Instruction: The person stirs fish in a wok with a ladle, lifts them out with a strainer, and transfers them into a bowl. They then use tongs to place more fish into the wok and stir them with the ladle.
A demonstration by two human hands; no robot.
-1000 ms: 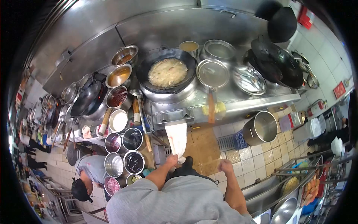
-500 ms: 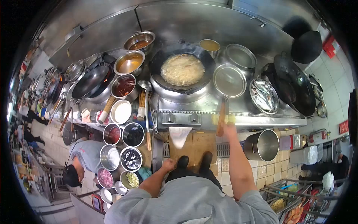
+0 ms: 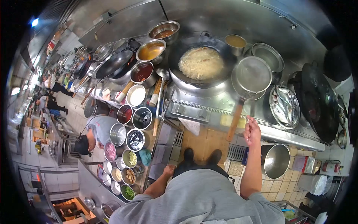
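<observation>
My right hand (image 3: 252,130) is just right of the wooden handle of a round strainer (image 3: 253,74), apart from it, its fingers loosely extended. The strainer lies over a pot on the steel stove, its handle jutting past the front edge. To its left, a black wok (image 3: 175,56) holds bubbling pale liquid and foam (image 3: 201,63). My left hand (image 3: 169,170) hangs low by my side, closed, with nothing visible in it. A folded white cloth (image 3: 190,126) droops from the stove front, beyond both hands.
Fish fill an oval tray (image 3: 284,105) at right, beside large black woks (image 3: 318,100). A deep metal pot (image 3: 276,161) stands below. Left are sauce bowls (image 3: 151,50), a long-handled ladle (image 3: 160,89) and ingredient containers (image 3: 130,158). Another person (image 3: 100,128) bends beyond them.
My right hand has let go of the strainer's handle and moved to its right. My view has turned, bringing more containers at left into sight. My left hand stays low and closed.
</observation>
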